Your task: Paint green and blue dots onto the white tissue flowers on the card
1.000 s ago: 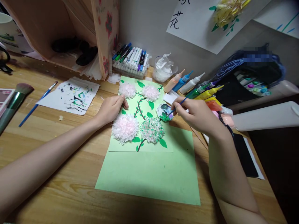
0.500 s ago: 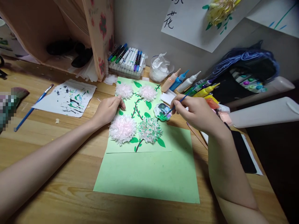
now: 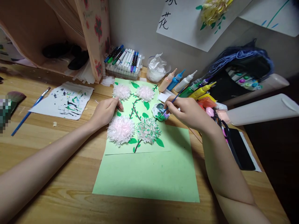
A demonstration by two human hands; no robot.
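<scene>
A flower picture [image 3: 151,148] on light green paper lies before me, with painted stems and leaves and raised paper flowers. Three flowers are pale pink, among them the large left one [image 3: 121,130]; the lower right flower [image 3: 149,130] has green-tipped petals. My left hand [image 3: 106,112], fingers curled, rests on the picture's left edge and holds it. Between the fingers of my right hand [image 3: 187,109] is a thin blue paintbrush [image 3: 174,100]. Its tip is at a small flower-shaped paint palette [image 3: 157,111] smeared with green, purple and dark paint.
A larger green sheet [image 3: 144,177] lies under the picture. Paint bottles [image 3: 187,80], a tub of tissue [image 3: 156,70] and a box of markers [image 3: 125,62] stand behind. To the left, a paint-stained cloth [image 3: 67,101] overlaps another blue brush [image 3: 23,122]. Scissors [image 3: 226,130] and a black phone-like slab [image 3: 243,152] are at right.
The whole view has shifted slightly. The brush in my right hand stays at the palette, its tip moved slightly over the paint. My left hand keeps its place on the picture.
</scene>
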